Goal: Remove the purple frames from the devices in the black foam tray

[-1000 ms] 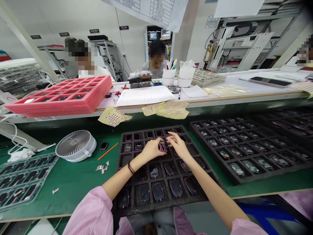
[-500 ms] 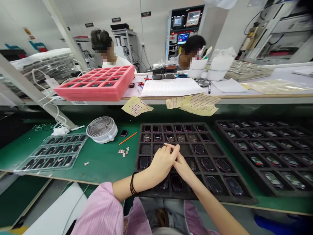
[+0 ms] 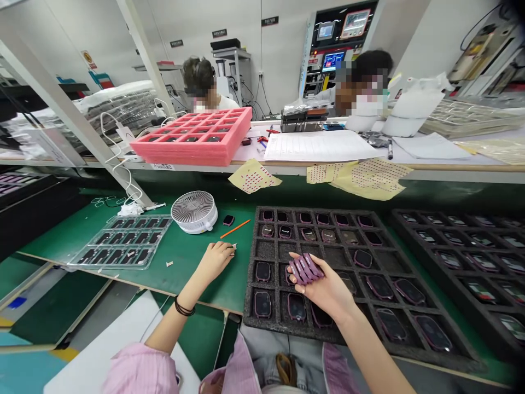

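My left hand (image 3: 215, 261) reaches down to the green mat, its fingers together over a cluster of small white pieces (image 3: 234, 247). One piece shows beside the fingertips; anything between them is hidden. A stack of several purple watch cases (image 3: 305, 268) lies in my right hand (image 3: 328, 287), thumb and fingers wrapped round it. This hand is above a dark foam tray (image 3: 262, 249) whose compartments hold purple-rimmed watches with black faces. Some compartments in its middle row show bare foam.
A white fan (image 3: 194, 212), a loose watch (image 3: 228, 220) and an orange stick (image 3: 235, 229) are behind my left hand. A clear plastic tray (image 3: 118, 241) lies left, another foam tray (image 3: 463, 246) right. A pink foam tray (image 3: 191, 148) tops the shelf; two people sit beyond.
My hands were together over the foam tray and have parted. The left moved left to the white pieces; the right turned, bringing the purple stack into sight. The view shifted left.
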A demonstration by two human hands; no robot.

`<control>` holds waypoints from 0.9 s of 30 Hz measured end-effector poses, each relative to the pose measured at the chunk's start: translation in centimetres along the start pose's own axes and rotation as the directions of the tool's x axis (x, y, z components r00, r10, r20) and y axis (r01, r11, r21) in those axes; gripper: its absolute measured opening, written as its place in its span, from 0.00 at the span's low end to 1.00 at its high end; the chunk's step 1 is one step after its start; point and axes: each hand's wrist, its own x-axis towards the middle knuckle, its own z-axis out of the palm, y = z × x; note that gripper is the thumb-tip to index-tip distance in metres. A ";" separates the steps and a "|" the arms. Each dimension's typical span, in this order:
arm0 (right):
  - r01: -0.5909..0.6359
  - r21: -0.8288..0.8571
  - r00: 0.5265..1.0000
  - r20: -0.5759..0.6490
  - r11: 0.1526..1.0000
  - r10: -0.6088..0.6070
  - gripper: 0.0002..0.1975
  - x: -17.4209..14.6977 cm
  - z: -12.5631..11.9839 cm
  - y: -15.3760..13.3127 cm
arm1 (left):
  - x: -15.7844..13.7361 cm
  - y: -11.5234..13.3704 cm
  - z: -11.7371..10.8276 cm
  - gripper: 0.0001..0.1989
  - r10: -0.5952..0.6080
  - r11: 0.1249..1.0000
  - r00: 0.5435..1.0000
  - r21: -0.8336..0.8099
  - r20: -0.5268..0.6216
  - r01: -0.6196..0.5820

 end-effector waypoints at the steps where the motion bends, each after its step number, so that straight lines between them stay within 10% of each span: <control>1: -0.027 0.043 1.000 -0.004 0.999 0.027 0.17 0.0 0.3 0.1 | -0.1 -0.1 0.6 0.11 0.027 1.000 1.000 0.017 -0.012 -0.027; 12: -0.069 0.143 0.998 0.017 0.987 0.067 0.16 0.0 1.8 0.1 | 1.0 0.1 -0.3 0.11 0.185 0.980 0.966 -0.035 -0.179 -0.194; 19: -0.097 0.110 0.987 0.136 0.989 0.082 0.17 -0.1 2.5 0.1 | 1.6 6.7 -7.0 0.06 0.409 0.751 0.773 -0.301 -0.485 -0.587; 27: -0.134 0.084 0.967 0.231 0.987 0.111 0.18 -0.9 2.9 -0.1 | 2.0 9.0 -8.7 0.10 0.600 0.649 0.676 -0.233 -0.428 -0.724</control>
